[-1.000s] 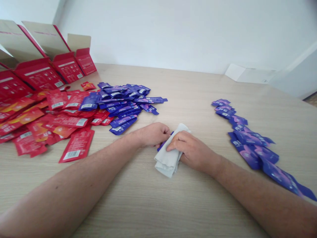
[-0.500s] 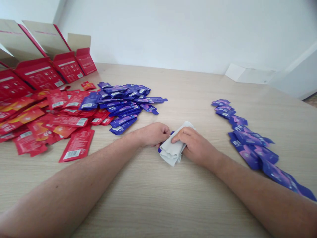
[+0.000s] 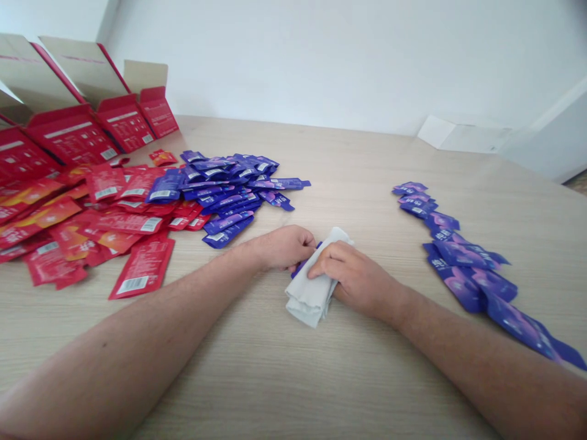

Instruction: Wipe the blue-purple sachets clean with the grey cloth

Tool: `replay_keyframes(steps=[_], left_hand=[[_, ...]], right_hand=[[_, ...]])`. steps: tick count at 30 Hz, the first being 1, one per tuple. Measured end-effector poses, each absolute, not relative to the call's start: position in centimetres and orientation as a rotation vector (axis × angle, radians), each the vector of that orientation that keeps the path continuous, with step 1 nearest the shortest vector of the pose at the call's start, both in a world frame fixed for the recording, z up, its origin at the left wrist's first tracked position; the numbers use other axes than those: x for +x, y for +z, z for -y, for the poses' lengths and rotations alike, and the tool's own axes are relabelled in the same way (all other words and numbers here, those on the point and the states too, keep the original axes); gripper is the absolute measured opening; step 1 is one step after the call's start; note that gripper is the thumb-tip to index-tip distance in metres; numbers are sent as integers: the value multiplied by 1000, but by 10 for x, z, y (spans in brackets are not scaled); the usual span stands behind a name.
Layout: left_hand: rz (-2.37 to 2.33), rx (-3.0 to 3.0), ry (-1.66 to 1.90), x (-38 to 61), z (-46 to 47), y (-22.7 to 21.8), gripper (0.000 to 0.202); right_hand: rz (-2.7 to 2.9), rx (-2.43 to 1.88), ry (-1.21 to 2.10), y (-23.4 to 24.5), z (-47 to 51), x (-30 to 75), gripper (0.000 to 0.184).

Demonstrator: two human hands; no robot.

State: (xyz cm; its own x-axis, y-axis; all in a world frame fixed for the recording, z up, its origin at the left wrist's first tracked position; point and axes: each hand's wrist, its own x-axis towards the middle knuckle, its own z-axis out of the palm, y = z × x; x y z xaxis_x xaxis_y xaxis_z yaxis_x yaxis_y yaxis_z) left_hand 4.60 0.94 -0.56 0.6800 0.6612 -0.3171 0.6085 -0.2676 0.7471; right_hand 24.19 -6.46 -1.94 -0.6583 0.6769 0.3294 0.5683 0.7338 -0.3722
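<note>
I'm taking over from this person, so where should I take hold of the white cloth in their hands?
The best grip is on the lower folded end of the white cloth, coming from the near side, low along the table. That end sticks out clear below the right hand, while the upper part lies under those fingers, beside the purple sachet at the left hand.

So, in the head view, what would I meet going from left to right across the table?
red sachets → heap of purple sachets → left hand → white cloth → right hand → row of purple sachets
</note>
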Motion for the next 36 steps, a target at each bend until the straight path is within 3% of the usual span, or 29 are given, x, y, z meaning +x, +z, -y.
replay_keyframes(steps=[36], left_hand=[[-975,1954,77,44,-12,-8,24]], right_hand=[[2427,-1003,276,-21,62,245,33]])
